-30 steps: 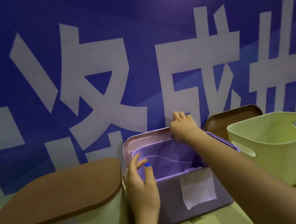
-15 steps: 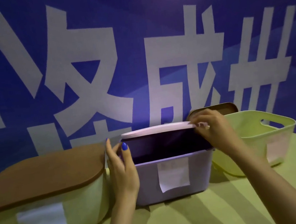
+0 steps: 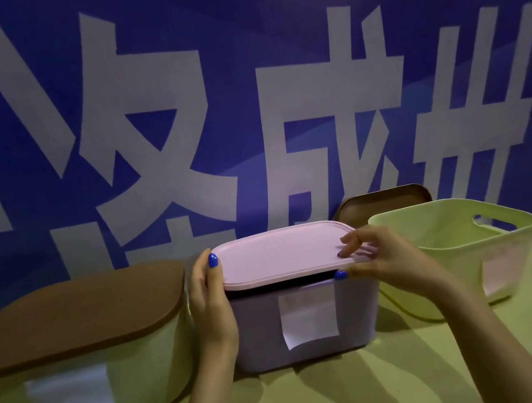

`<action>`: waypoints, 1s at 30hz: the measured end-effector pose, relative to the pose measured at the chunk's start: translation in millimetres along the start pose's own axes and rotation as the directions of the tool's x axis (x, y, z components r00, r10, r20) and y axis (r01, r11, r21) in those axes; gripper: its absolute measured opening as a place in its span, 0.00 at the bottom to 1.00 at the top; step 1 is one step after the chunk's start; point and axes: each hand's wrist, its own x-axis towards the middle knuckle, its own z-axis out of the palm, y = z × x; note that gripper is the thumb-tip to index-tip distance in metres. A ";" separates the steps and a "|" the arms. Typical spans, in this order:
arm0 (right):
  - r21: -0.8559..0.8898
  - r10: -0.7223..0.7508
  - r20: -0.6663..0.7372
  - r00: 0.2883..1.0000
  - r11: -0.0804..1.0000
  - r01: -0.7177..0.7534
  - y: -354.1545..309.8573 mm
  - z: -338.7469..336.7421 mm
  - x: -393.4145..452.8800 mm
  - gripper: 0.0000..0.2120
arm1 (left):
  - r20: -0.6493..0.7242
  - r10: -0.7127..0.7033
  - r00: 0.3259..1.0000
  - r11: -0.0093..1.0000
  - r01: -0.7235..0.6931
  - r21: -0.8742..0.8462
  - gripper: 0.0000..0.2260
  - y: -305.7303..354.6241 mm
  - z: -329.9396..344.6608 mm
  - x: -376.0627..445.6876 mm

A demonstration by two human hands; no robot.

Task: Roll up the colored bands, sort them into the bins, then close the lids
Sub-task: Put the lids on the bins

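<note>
Pinching the right front edge of the pink lid [image 3: 285, 253], the right hand [image 3: 390, 259] has its thumb under the rim and its fingers curled over the top. That lid sits on the purple bin [image 3: 357, 317] in the middle of the row, but a dark gap shows beneath its near edge, so it is not fully seated at the front. A white paper label [image 3: 308, 317] hangs on the near wall of this bin, one lower corner curling away.

At the left side of the same bin, the left hand [image 3: 211, 310] stands upright with straight fingers pressed flat against the bin's wall, its thumb reaching up to touch the left edge of the lid. The nails on both hands are painted blue.

To the left, just beside the left hand, stands a pale bin [image 3: 144, 369] closed by a brown lid [image 3: 80, 313], with a white label [image 3: 71, 399] on its near face. To the right stands an open pale green bin [image 3: 515, 253] with a handle cut-out in its right wall; whatever it holds cannot be seen from here. A second brown lid [image 3: 386, 202] leans upright behind it, against the blue banner [image 3: 240, 69] with large white characters. All three bins rest on a yellow-green tabletop [image 3: 384, 388]. No bands show in this view.
</note>
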 end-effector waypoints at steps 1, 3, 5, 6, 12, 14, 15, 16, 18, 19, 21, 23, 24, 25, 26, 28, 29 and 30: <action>-0.042 0.008 0.022 1.000 0.999 -0.007 -2.3 1.0 0.3 0.09 | 0.013 0.025 1.000 0.999 -0.025 0.024 0.13 1.0 -0.8 -2.3; -0.095 0.015 0.087 0.996 0.995 -0.006 -7.3 2.3 -0.5 0.09 | 0.044 0.057 0.997 0.994 -0.061 0.095 0.14 1.5 -0.9 -6.4; -0.088 0.002 0.086 0.996 0.996 0.005 -12.7 1.7 -1.2 0.09 | 0.048 0.058 0.997 0.988 -0.064 0.140 0.17 -3.0 -0.4 -6.1; -0.073 -0.006 0.031 1.000 0.997 0.008 -14.3 1.6 -0.6 0.09 | 0.040 0.052 0.998 0.989 -0.057 0.138 0.17 -5.3 -0.8 -4.8; -0.041 0.237 -0.192 0.952 0.968 -0.249 6.7 12.0 8.7 0.18 | -0.004 0.049 0.999 0.992 -0.048 0.115 0.15 -4.5 -1.0 -4.6; 0.092 0.312 -0.099 0.945 0.948 -0.303 12.3 14.3 11.4 0.12 | -0.008 0.037 0.999 0.992 -0.036 0.123 0.15 -0.8 1.1 -6.0; 0.116 0.321 -0.078 0.944 0.943 -0.311 14.1 14.3 12.3 0.09 | -0.009 0.028 1.000 0.992 -0.026 0.125 0.15 -0.1 1.5 -6.6; 0.118 0.327 -0.068 0.942 0.941 -0.318 15.0 13.5 12.3 0.08 | -0.008 0.018 1.000 0.992 -0.017 0.126 0.15 0.0 1.3 -7.1; 0.079 0.330 -0.036 0.943 0.942 -0.326 15.2 9.9 13.2 0.08 | -0.013 0.003 1.000 0.992 -0.001 0.123 0.15 -0.2 1.1 -6.2; 0.045 0.330 -0.007 0.944 0.943 -0.329 14.7 8.0 13.2 0.07 | -0.018 -0.010 1.000 0.992 0.012 0.124 0.15 -1.0 1.0 -5.5; -0.025 0.333 0.053 0.941 0.943 -0.332 12.8 4.6 12.1 0.08 | -0.031 -0.030 0.999 0.992 0.033 0.119 0.15 -1.9 1.1 -4.4; -0.078 0.332 0.094 0.939 0.942 -0.326 10.7 2.6 10.5 0.08 | -0.041 -0.038 0.998 0.994 0.041 0.100 0.14 -3.4 0.9 -3.4; -0.096 0.330 0.098 0.939 0.942 -0.322 10.1 2.3 10.1 0.08 | -0.040 -0.036 0.999 0.994 0.040 0.098 0.14 -4.1 0.9 -2.8; -0.105 0.326 0.100 0.940 0.943 -0.316 9.7 2.1 9.7 0.08 | -0.039 -0.030 0.999 0.995 0.033 0.098 0.14 -4.5 0.9 -2.6; -0.103 0.322 0.105 0.941 0.945 -0.312 10.0 2.3 9.3 0.09 | -0.038 -0.020 0.999 0.995 0.024 0.093 0.14 -4.8 0.8 -2.4; -0.077 0.314 0.122 0.941 0.949 -0.307 10.1 2.7 9.6 0.10 | -0.045 -0.007 0.999 0.996 0.011 0.085 0.14 -5.5 0.8 -2.2; -0.077 0.313 0.127 0.941 0.949 -0.305 10.5 3.2 9.9 0.10 | -0.052 -0.005 0.999 0.996 0.009 0.084 0.14 -5.3 0.8 -2.5; -0.087 0.313 0.126 0.941 0.949 -0.304 11.9 4.3 10.8 0.10 | -0.059 -0.005 0.998 0.996 0.010 0.087 0.14 -5.6 0.5 -2.8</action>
